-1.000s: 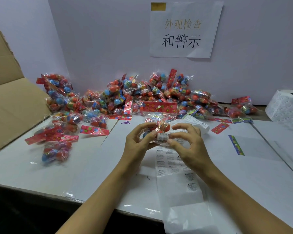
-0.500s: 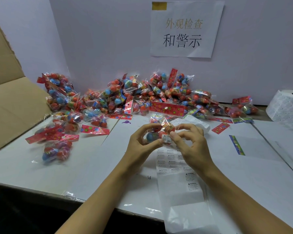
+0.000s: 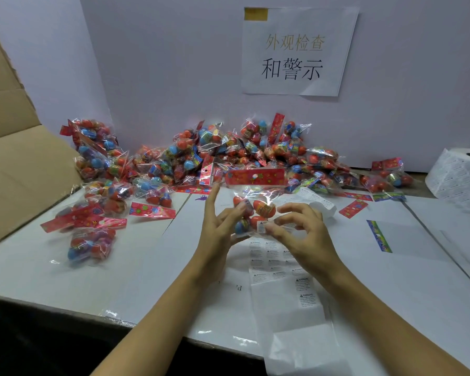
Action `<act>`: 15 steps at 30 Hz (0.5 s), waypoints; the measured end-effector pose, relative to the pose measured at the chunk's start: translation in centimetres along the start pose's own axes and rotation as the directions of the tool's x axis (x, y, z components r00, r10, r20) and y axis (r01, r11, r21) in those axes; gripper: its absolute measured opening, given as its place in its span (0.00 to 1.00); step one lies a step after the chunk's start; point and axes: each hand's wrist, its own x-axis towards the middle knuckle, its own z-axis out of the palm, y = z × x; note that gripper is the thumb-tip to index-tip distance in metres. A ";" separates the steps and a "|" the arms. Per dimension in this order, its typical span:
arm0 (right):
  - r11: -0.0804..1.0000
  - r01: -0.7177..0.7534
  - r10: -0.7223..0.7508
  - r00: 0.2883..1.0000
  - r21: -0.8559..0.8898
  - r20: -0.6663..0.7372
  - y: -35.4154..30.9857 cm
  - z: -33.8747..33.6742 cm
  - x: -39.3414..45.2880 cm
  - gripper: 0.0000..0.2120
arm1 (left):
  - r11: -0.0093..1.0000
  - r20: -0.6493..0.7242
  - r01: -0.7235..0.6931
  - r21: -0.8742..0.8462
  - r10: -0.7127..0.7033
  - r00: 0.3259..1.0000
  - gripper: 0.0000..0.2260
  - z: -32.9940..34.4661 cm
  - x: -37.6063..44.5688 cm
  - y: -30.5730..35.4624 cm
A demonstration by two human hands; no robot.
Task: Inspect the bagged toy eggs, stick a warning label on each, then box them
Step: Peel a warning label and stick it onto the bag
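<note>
Near edge: label backing strip (image 3: 282, 291) runs near-to-far down the table (image 3: 65, 275), a few unpeeled labels left on it, its far end directly under the hands.

Bag of toy eggs (image 3: 251, 210) is held up off the table, centre scene, between both hands. Long axis roughly vertical – red header card (image 3: 255, 177) at the far/top end, eggs hanging at the near end. Warning label (image 3: 261, 227) sits on the bag's lower near face.

Right hand (image 3: 296, 229): fingers curled, thumb tip pressing the label onto the film – looks like a pinch on the bag, back fingers not visible. Left hand (image 3: 219, 226): fingers mostly straight and spread, cradling the bag's left side, index pointing up, not clamped.

Judgement: label is on or nearly seated; boxing comes next. Cardboard box (image 3: 19, 158) lies far left, so the left hand is nearer. Path left crosses loose bags (image 3: 92, 226) on the table – go over them, open room above.

Far: unlabelled pile (image 3: 228, 153) against the wall, label roll (image 3: 461, 175) far right.
</note>
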 end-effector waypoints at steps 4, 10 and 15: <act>1.000 -0.015 0.015 1.000 0.022 0.002 0.1 -0.2 0.1 0.16 | 0.999 -0.106 0.033 0.033 -0.030 0.994 0.04 -0.2 0.1 0.1; 0.996 -0.047 0.048 0.999 0.074 -0.018 0.3 -0.2 0.3 0.02 | 0.992 0.026 0.032 0.126 -0.036 0.999 0.09 0.2 -0.3 0.2; 0.985 -0.044 0.035 0.998 0.170 0.054 0.1 -1.0 0.5 0.09 | 0.988 0.019 0.022 0.154 -0.025 1.000 0.09 0.1 -0.3 0.3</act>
